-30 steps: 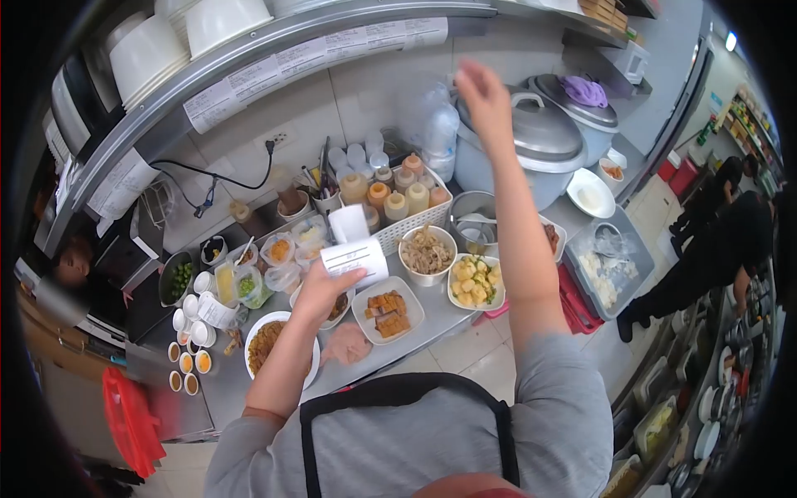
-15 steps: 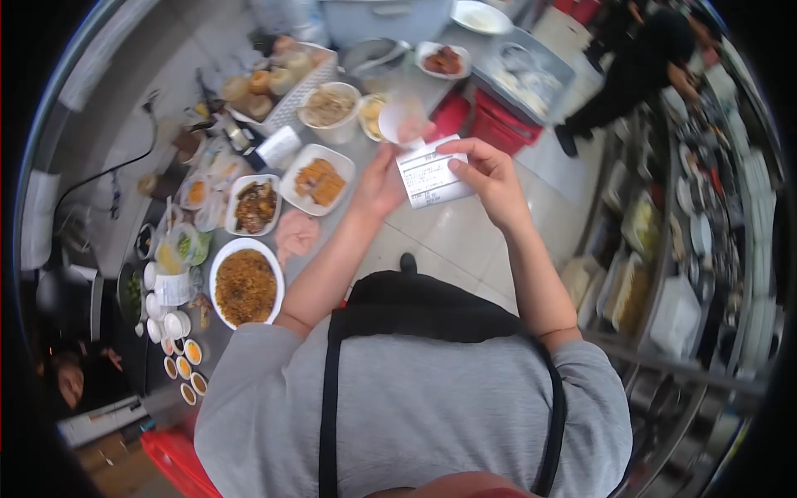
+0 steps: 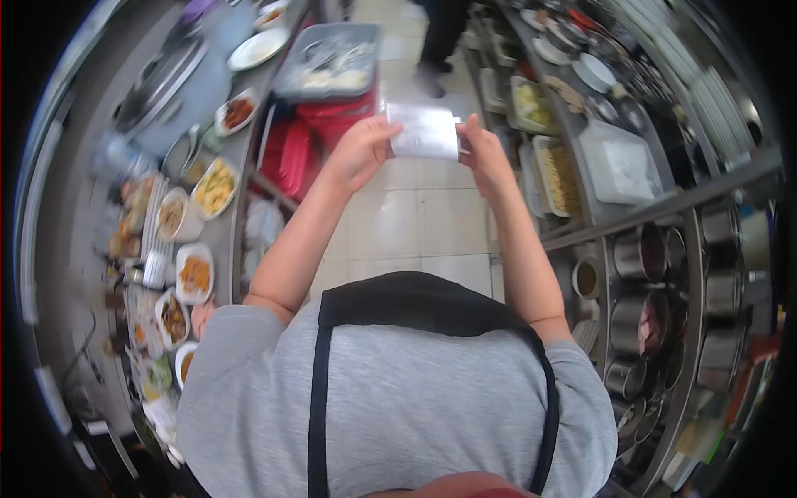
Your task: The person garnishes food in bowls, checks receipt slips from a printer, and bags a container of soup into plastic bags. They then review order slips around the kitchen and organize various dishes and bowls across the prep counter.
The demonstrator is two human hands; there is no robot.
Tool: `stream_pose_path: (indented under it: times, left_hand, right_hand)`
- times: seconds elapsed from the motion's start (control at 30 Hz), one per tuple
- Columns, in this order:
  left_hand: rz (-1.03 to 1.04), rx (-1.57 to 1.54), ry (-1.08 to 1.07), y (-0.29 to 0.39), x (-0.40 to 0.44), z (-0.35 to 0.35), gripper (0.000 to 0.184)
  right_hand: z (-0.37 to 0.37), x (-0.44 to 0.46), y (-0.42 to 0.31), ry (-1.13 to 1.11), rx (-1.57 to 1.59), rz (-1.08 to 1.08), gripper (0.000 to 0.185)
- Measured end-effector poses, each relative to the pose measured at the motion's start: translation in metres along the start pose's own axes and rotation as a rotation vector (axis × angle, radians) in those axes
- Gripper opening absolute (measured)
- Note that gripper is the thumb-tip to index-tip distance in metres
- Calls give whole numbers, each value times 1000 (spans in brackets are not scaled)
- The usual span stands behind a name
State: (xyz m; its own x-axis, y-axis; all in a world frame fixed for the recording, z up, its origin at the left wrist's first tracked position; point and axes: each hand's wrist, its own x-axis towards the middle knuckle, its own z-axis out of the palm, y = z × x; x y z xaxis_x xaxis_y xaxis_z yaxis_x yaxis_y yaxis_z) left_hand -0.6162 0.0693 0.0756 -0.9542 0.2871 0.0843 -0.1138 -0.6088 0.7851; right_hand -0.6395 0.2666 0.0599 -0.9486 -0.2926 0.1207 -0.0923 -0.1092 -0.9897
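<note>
In the head view I hold a white printed slip (image 3: 425, 134), like a receipt, out in front of me above the tiled floor. My left hand (image 3: 364, 151) is closed on its left edge, and my right hand (image 3: 485, 154) grips the right edge. The slip looks slightly curved, and motion blur makes its print unreadable. No dish is touched by either hand.
Along the left counter stand a bowl of yellow food (image 3: 216, 188), a dish of red food (image 3: 237, 113) and a dish of orange pieces (image 3: 196, 275). A grey tub (image 3: 286, 81) rests on red bins. Shelves with pots (image 3: 638, 251) line the right. A person's dark-clad legs (image 3: 440, 37) show ahead.
My view has turned right, away from the left counter toward the aisle. The slip has moved with my hands; my left hand now grips its left edge. The cup-like thing by my left hand no longer shows.
</note>
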Motion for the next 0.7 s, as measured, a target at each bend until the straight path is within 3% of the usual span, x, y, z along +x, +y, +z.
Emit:
stream_pose_path:
  times: [0.07,0.17,0.23,0.37,0.43,0.53,0.57,0.63,0.67,0.7]
  left_hand:
    - [-230,286,-258,-32,42,27,25]
    - [-163,563,-249,-81,101,77,23]
    - [-73,538,-294,-108,135,111,23]
    - [-74,576,-444,-137,207,180,21]
    - [277,997,-415,-149,264,209,19]
    - [756,1014,-383,-170,390,267,16]
    - [816,957,-346,-175,434,295,18]
    - [572,880,-420,-167,515,363,22]
    - [490,477,-478,-168,539,406,22]
    - [392,369,-528,-167,561,445,20]
  right_hand:
    - [-46,3,-4,128,246,60,24]
    - [-109,-15,-29,286,-223,-210,17]
    - [-147,-29,-46,465,-728,-656,11]
    - [-217,-72,-88,860,-934,-647,7]
    - [-242,-98,-102,1008,-1063,-685,13]
    - [-256,-139,-118,1045,-1214,-648,13]
    - [-254,-151,-122,1073,-1261,-611,11]
    - [-251,-176,-127,1195,-1313,-460,11]
    - [-250,-190,-126,1304,-1338,-401,10]
    - [-249,-204,-126,1411,-1359,-336,9]
